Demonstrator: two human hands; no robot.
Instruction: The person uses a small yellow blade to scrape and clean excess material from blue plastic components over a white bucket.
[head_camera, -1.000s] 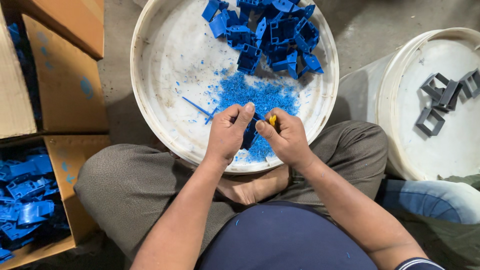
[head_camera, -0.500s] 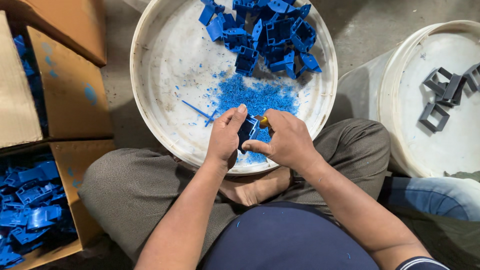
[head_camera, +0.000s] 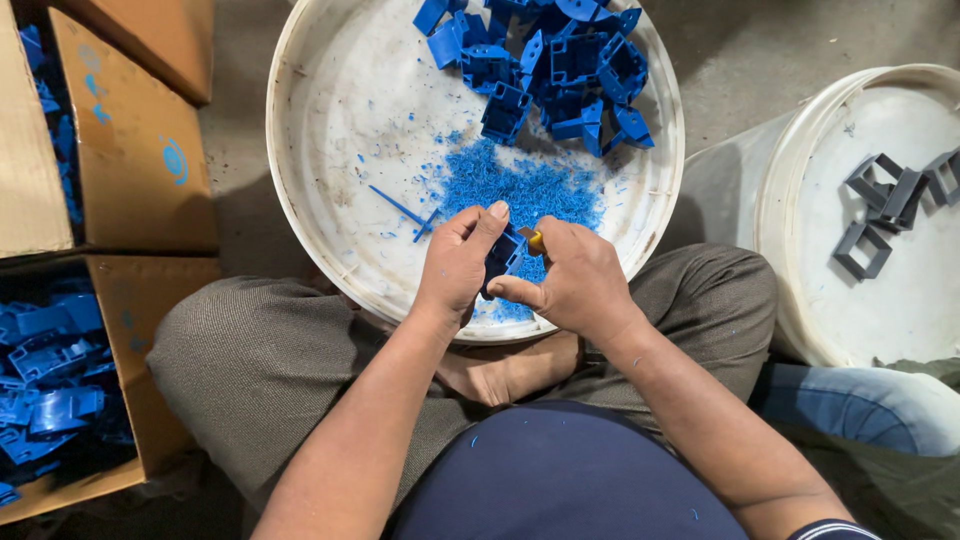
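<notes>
Head view, looking straight down: a person sits cross-legged on a grey concrete floor (head_camera: 750, 60), grey-brown trousers across both knees, a bare foot (head_camera: 500, 370) tucked between them. Just above the lap, the left hand (head_camera: 455, 265) is curled tight round a small blue plastic part (head_camera: 503, 255), thumb up over its top edge. The right hand (head_camera: 570, 280) is closed too, fingers folded round a small tool with a yellow tip (head_camera: 535, 240) that sits right against the part; how the tool is held inside the fist can't be made out. Both hands hover over the near edge of a big round white tub (head_camera: 330, 130), the part touching neither tub nor lap.

Inside that tub, a spread of fine blue shavings (head_camera: 520, 185) lies just beyond the hands, with a thin blue sliver (head_camera: 400, 208) off to the left. Further back, a heap of blue plastic parts (head_camera: 560, 60) is piled against the far wall.

To the right, a second white tub (head_camera: 860, 300) holds a few grey frame-shaped parts (head_camera: 885, 195), and a leg in blue jeans (head_camera: 860, 400) rests below it. On the left, an open cardboard box (head_camera: 140, 330) is filled with more blue pieces (head_camera: 50, 380); another cardboard box (head_camera: 120, 150) stands beyond it.
</notes>
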